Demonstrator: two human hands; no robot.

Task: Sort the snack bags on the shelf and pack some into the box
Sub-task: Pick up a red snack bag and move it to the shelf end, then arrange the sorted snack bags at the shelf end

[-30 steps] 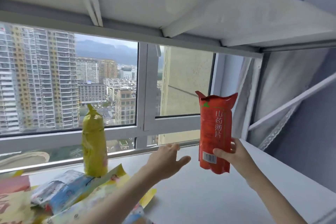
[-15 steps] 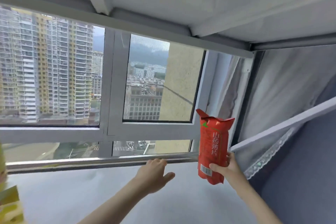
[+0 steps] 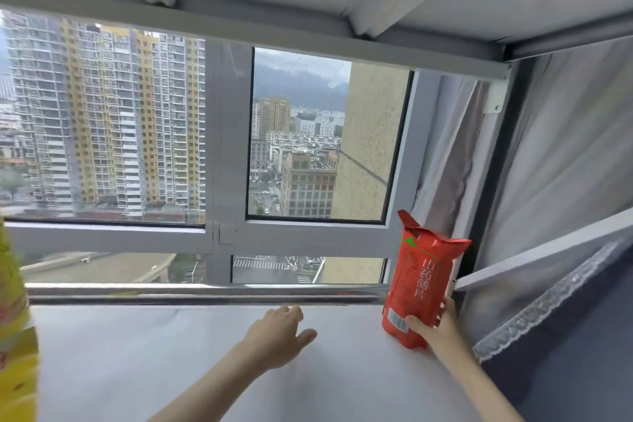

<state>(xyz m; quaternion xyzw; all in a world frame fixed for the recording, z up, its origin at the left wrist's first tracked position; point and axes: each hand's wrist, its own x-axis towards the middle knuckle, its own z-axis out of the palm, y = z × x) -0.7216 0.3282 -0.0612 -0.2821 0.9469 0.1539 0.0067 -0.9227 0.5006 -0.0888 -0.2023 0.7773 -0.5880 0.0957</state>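
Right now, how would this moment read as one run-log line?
right hand: holds red snack bag upright at shelf right end | left hand: open, empty, over shelf | box: not visible

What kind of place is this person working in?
Probably a high-floor flat or office, at a fabric-lined shelf set against a window overlooking tower blocks. The right hand stands a red snack bag upright by the grey curtain.

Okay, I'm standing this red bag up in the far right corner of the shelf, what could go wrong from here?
1. The red bag is tall, narrow and tilted, held only low down by the right hand; it may topple once released.
2. It sits close to the curtain and the slanted bar, which could nudge it over.
3. The left hand is open and apart from it, giving no support.
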